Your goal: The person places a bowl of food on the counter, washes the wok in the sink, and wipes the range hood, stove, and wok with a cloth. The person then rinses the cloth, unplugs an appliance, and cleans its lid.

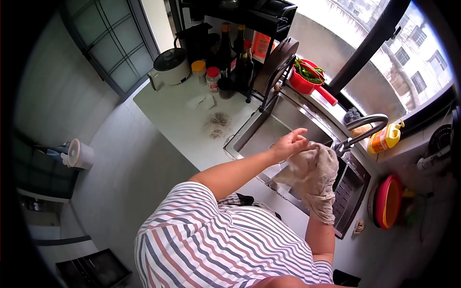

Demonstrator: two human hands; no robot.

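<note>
A wet-looking pale, brownish-stained cloth (pixel 314 168) hangs above the front of the sink. It wraps over my right hand (pixel 321 156) and wrist like a loose sleeve, so those fingers are hidden. My left hand (pixel 289 144) is at the cloth's upper left edge, palm down. Its nearer fingers are bent against the fabric, while an outer finger points away toward the faucet side. Below both hands lies the steel sink (pixel 261 129). The curved faucet (pixel 367 122) stands just beyond the cloth, to the right.
A drain tray (pixel 348 194) fits the sink's right side. A red colander (pixel 305 81) of green peppers and a yellow bottle (pixel 386 138) stand by the window. On the left counter (pixel 168 115) are a pot (pixel 171 67), jars, a crumpled tissue (pixel 201 102) and dark crumbs (pixel 218 125).
</note>
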